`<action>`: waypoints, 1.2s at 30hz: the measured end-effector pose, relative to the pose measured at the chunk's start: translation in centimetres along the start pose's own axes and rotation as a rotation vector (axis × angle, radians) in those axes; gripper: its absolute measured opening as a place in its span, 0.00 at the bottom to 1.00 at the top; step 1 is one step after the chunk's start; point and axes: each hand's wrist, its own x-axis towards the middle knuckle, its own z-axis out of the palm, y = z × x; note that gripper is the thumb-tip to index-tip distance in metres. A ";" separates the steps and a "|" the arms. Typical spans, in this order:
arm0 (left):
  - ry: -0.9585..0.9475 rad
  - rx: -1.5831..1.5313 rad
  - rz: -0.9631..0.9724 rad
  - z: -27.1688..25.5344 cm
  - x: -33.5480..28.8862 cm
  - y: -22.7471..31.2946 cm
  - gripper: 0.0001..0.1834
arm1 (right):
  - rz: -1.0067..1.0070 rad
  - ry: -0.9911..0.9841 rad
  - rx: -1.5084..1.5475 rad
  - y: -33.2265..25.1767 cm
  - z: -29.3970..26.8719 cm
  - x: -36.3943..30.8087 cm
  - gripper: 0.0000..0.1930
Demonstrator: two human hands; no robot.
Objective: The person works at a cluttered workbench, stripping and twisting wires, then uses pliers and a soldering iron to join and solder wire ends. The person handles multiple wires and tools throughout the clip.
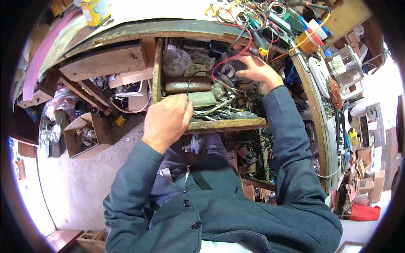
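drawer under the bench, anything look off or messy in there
Yes. The open wooden drawer is crammed with tangled wires and loose parts in no order. A red wire loops down from the cluttered bench top into it, by the right hand deep in the pile. The left hand rests at its front edge, fingers curled around something I cannot make out.

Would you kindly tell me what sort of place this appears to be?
Most likely a cluttered repair workshop: an open wooden drawer crammed with parts, which both hands reach into, tangled wires on the workbench, and cardboard boxes of scrap.
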 end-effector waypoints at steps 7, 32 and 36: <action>0.023 -0.018 0.015 0.1 0.1 0.1 0.11 | -0.216 0.131 -0.117 -2.1 1.9 -0.7 0.11; -0.030 0.027 0.016 0.1 0.1 0.4 0.10 | -0.029 0.145 -0.374 -2.6 2.6 -1.9 0.23; -0.028 0.027 -0.011 -0.4 0.1 0.6 0.10 | -0.084 0.236 -0.350 -2.1 2.5 -1.5 0.22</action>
